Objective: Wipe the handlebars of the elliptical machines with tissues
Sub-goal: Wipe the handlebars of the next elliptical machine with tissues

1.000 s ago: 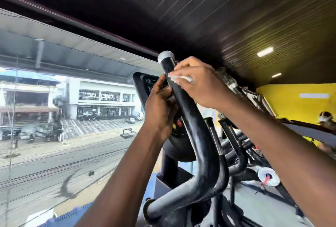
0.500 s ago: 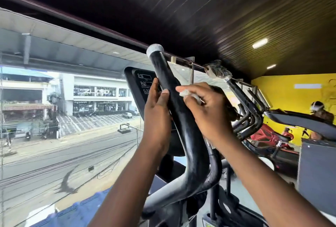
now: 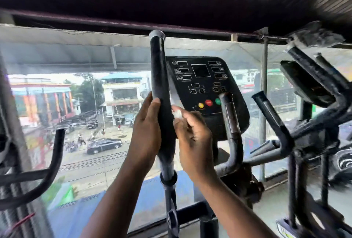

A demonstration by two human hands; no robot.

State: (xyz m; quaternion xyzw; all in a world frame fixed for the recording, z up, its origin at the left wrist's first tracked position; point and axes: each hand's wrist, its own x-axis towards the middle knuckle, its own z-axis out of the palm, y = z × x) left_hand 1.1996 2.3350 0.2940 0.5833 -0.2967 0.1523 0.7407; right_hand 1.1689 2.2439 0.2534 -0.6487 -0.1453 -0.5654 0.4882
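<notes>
A tall black handlebar [image 3: 159, 74] with a grey end cap rises upright in the middle of the view. My left hand [image 3: 146, 133] wraps its left side at mid height. My right hand [image 3: 194, 138] pinches a small white tissue [image 3: 177, 113] and presses it against the bar's right side. Behind them is the machine's black console [image 3: 203, 83] with yellow, red and green buttons. A second, shorter handlebar [image 3: 231, 123] of the same machine curves up to the right of my right hand.
Another machine's curved black bar [image 3: 55, 157] stands at the left, and a neighbouring machine's handlebars and console [image 3: 312, 85] crowd the right. A large glass window [image 3: 85, 104] straight ahead looks over a street. The dark ceiling hangs low overhead.
The view has swung so the handlebar now stands upright at the centre. Both hands have slid down the bar from near its capped top to mid height, the tissue staying against it.
</notes>
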